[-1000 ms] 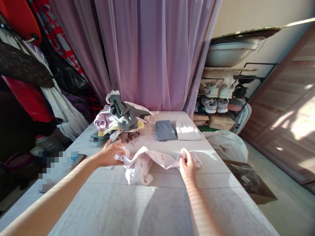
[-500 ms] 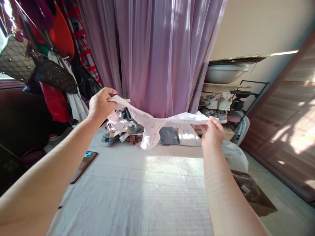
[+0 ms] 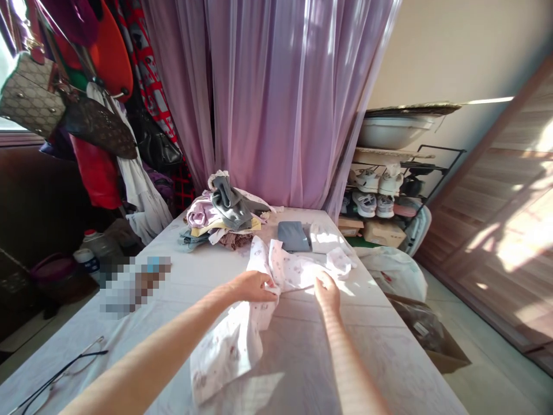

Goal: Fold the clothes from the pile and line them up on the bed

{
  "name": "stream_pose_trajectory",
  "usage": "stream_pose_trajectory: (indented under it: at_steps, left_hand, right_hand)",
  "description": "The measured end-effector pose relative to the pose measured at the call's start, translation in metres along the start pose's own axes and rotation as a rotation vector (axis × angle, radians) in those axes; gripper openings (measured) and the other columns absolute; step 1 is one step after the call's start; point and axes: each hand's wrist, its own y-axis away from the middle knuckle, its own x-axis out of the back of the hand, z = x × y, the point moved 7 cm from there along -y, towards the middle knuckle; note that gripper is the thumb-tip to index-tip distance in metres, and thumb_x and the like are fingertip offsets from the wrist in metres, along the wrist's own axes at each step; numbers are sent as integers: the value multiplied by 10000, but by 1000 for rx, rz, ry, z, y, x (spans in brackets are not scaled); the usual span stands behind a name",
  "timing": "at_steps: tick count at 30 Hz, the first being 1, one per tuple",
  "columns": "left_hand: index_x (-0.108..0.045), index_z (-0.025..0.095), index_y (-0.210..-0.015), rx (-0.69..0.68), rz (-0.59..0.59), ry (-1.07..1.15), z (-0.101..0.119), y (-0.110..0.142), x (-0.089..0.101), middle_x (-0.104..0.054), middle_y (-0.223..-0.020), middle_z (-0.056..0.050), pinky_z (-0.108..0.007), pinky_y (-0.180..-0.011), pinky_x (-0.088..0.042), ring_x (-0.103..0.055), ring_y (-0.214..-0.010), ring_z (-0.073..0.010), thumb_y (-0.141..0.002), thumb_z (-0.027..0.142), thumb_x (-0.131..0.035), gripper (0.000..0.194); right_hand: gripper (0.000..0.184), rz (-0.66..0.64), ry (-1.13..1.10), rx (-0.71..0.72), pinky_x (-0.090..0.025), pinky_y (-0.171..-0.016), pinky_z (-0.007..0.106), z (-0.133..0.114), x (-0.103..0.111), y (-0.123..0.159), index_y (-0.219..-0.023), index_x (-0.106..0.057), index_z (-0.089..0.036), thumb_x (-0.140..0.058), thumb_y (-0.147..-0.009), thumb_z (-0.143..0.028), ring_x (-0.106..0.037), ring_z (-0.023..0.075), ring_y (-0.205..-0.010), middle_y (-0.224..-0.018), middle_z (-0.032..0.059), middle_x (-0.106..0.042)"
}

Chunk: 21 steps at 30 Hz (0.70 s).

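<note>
A white garment [image 3: 231, 349] with a small scattered print lies loosely spread on the white-covered table. My left hand [image 3: 254, 286] is closed on its middle, where the fabric bunches. To the right, my right hand [image 3: 327, 291] pinches the lower edge of the part stretching toward the right side of the table. Just beyond the garment sit a folded grey cloth [image 3: 294, 236] and a folded white cloth [image 3: 325, 237], side by side. A heap of crumpled clothes [image 3: 233, 204] stands at the back left.
Eyeglasses [image 3: 64, 369] lie at the table's near left, with a pixelated patch beyond them. Purple curtains [image 3: 268, 104] hang behind the table. Bags [image 3: 101, 129] hang at the left. A shoe rack [image 3: 415, 167] and an open cardboard box [image 3: 449, 349] stand to the right.
Both hands have come down and closer together, bringing the garment from stretched in the air onto the table. The garment now lies bunched and spread out.
</note>
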Motion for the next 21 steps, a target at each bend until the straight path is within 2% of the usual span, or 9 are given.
stream_pose_trajectory:
  at_steps: [2,4,8,11,13,16,19,21]
  left_hand:
    - [-758,253,-1012,-16,7,158,-9,-19,-2,-751,-911,-13,-240,-717,-480,-683,-830,-194,-711,516,-691,406]
    - [-755,243,-967,71,108,310,-30,-36,9,-759,-939,-13,-233,-761,-495,-691,-876,-196,-694,495,-726,372]
    - [-651,198,-1187,280,354,388,-74,-56,33,-680,-1258,-104,-260,-854,-491,-636,-1129,-250,-763,435,-689,487]
    - [-559,128,-1290,421,392,487,-95,-63,30,-663,-1253,-183,-269,-741,-509,-669,-1066,-262,-849,441,-608,543]
    - [-554,105,-1280,454,362,572,-99,-68,23,-694,-1170,-171,-251,-681,-501,-692,-975,-228,-914,458,-532,508]
    - [-605,117,-1201,441,307,678,-94,-76,15,-707,-1094,-109,-248,-722,-513,-676,-942,-189,-961,473,-491,444]
    - [-620,152,-1193,418,266,759,-87,-82,11,-645,-1192,-75,-378,-858,-554,-639,-1027,-232,-958,431,-551,371]
    - [-636,151,-1151,397,272,809,-85,-84,13,-639,-1176,-63,-414,-865,-560,-637,-1024,-241,-937,387,-598,321]
  right_hand:
    - [333,-54,-20,5,-532,-924,399,1,-13,14,-880,-726,-205,-515,-699,-388,-668,288,-1063,-1077,109,-743]
    - [363,-87,-29,-11,-534,-915,395,4,-22,24,-902,-737,-196,-513,-707,-404,-677,285,-1050,-1109,116,-740]
    - [415,-103,-29,-34,-512,-943,406,5,-28,36,-902,-739,-193,-484,-719,-464,-681,282,-1034,-1102,122,-743]
    - [490,-138,-60,-44,-516,-903,385,-10,-29,48,-958,-729,-178,-471,-756,-543,-685,278,-991,-1045,141,-750]
    - [550,-237,-89,-70,-525,-839,366,-25,-34,61,-1046,-710,-164,-484,-788,-594,-691,271,-934,-1024,147,-749]
    - [609,-439,-58,-81,-513,-818,361,-49,-47,87,-1247,-628,-183,-537,-814,-601,-686,260,-893,-1018,108,-745]
    - [648,-583,75,-83,-496,-826,369,-64,-59,106,-1347,-559,-247,-654,-752,-487,-676,266,-925,-1044,64,-736]
    - [616,-608,71,-117,-495,-817,363,-67,-64,107,-1321,-574,-264,-644,-718,-366,-669,258,-924,-1024,43,-732]
